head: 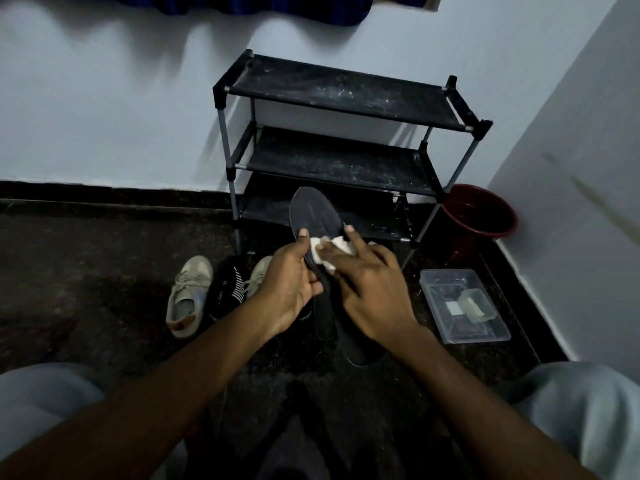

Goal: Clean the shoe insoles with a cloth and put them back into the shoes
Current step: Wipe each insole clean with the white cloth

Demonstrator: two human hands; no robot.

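Note:
My left hand (289, 289) grips a dark grey insole (313, 213) by its side edge, thumb on top, and holds it up in front of the shoe rack. My right hand (367, 284) presses a small white cloth (332, 249) against the insole's middle with its fingers laid over the cloth. A beige sneaker (188, 294) lies on the floor to the left. The toe of a second beige sneaker (259, 271) shows behind my left hand. Between the two sneakers lies a dark item with white stripes (227, 289). A second dark insole (325, 313) lies on the floor under my hands.
A black three-shelf shoe rack (343, 98) stands against the wall ahead. At its right a red bucket (479, 216) sits in the corner. Nearer, a clear plastic tray (464, 303) with a small block in it lies on the dark floor. My knees frame the bottom corners.

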